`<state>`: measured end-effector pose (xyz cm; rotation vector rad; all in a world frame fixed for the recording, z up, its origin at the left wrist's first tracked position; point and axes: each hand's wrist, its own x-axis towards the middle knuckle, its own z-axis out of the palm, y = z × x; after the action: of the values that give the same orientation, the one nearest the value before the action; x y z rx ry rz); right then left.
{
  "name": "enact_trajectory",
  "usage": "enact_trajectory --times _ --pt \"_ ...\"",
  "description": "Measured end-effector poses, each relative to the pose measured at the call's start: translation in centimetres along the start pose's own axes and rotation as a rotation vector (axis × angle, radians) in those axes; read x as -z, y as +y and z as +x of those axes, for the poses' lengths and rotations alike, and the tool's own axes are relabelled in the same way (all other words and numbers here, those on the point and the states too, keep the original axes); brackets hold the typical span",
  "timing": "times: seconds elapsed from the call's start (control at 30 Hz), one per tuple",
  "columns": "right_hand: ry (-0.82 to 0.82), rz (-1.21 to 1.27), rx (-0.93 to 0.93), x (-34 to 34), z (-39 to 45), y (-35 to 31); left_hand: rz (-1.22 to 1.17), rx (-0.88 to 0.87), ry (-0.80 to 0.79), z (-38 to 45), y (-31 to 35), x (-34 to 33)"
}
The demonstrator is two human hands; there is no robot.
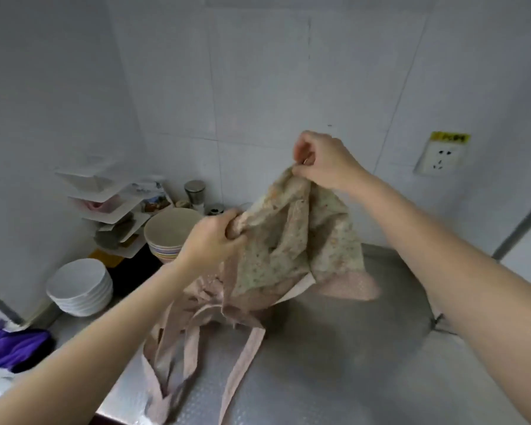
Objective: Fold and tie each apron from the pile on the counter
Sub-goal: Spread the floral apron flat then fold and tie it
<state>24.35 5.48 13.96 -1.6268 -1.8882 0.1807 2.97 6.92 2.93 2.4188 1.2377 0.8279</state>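
A floral apron [295,240] with pink trim hangs crumpled above the steel counter [334,363]. My left hand [215,237] grips a bunched part of the cloth at its left side. My right hand [322,161] pinches the apron's top edge higher up, near the wall. Long pink straps [242,360] trail from the apron down onto the counter toward its front edge. A pink part of the fabric [353,286] rests on the counter below my right forearm.
A stack of white bowls [80,286] and a striped stack of bowls [169,237] stand at the left. A tiered corner shelf [105,207] and steel jars [195,191] sit behind. A purple cloth [10,342] lies far left; a wall socket [442,157] is at right.
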Motion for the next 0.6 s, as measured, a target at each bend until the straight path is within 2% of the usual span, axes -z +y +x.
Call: enact_trajectory --times 0.1,0.23,0.3,0.43,0.5,0.53,0.57,0.6 --pt "0.159 -0.147 0.072 5.2 1.2 0.0 -0.159 -0.127 0.009 4.5 3.7 3.4" --pt "0.093 -0.363 0.025 6.5 0.2 4.1 0.192 -0.221 -0.002 7.1 5.4 1.4" --pt "0.104 -0.394 -0.04 6.1 -0.8 6.4 0.23 -0.236 0.033 7.3 6.0 -0.8" --pt "0.126 -0.411 -0.109 5.6 -1.7 7.9 0.217 -0.212 -0.131 8.1 7.1 -3.5" --pt "0.131 -0.393 -0.099 4.6 -3.5 8.4 0.267 -0.182 -0.114 8.2 7.0 -3.8" --pt "0.082 -0.379 -0.084 3.7 -4.9 8.7 0.305 -0.172 -0.098 8.0 6.1 -4.4" --pt "-0.033 -0.348 -0.071 2.4 -6.5 9.0 0.378 -0.161 -0.14 7.3 5.1 -4.8" --pt "-0.224 -0.301 -0.089 0.9 -8.2 9.4 0.47 -0.173 -0.242 6.1 2.9 -6.1"
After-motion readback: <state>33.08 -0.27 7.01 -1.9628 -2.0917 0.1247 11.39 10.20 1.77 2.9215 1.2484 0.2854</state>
